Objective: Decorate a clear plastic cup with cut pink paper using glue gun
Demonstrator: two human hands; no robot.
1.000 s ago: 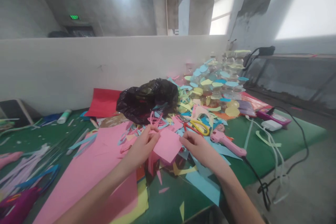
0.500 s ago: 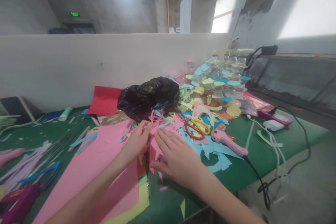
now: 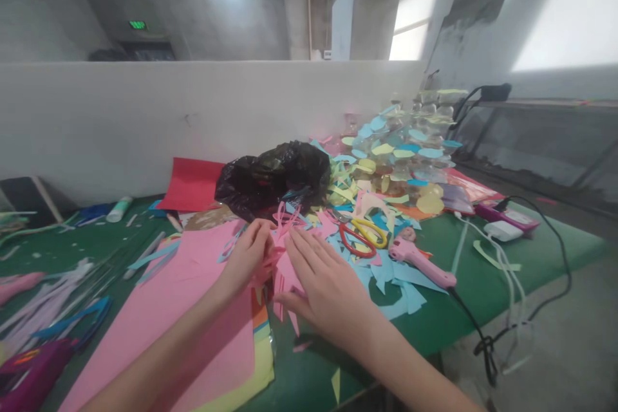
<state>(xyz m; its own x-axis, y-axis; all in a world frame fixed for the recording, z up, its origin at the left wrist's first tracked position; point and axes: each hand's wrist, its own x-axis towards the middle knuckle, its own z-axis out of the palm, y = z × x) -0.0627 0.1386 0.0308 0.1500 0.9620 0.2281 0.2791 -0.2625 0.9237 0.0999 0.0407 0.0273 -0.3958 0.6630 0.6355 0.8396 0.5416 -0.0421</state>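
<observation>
At the middle of the table a bunch of cut pink paper strips (image 3: 284, 280) stands between my hands, some strips curled into loops at the top. My left hand (image 3: 247, 254) is closed in a pinch on the left side of these strips; its fingertips are partly hidden. With fingers stretched out and thumb apart, my right hand (image 3: 328, 290) rests against the right side of the bunch, its palm facing the strips. Underneath my left forearm lies a large pink paper sheet (image 3: 207, 328). Red-and-yellow-handled scissors (image 3: 360, 238) lie just beyond my right hand.
Behind the hands sits a black plastic bag (image 3: 275, 177), beside a red sheet (image 3: 193, 183). Paper scraps (image 3: 381, 273) and a corded pink glue gun (image 3: 420, 261) lie to the right. Stacked clear bottles with paper discs (image 3: 410, 148) stand farther back. A purple tool (image 3: 38, 373) is at front left.
My left hand has shifted slightly left and its fingers have curled in more, drawing pink strips leftward. My right hand stays nearly in place against the bunch.
</observation>
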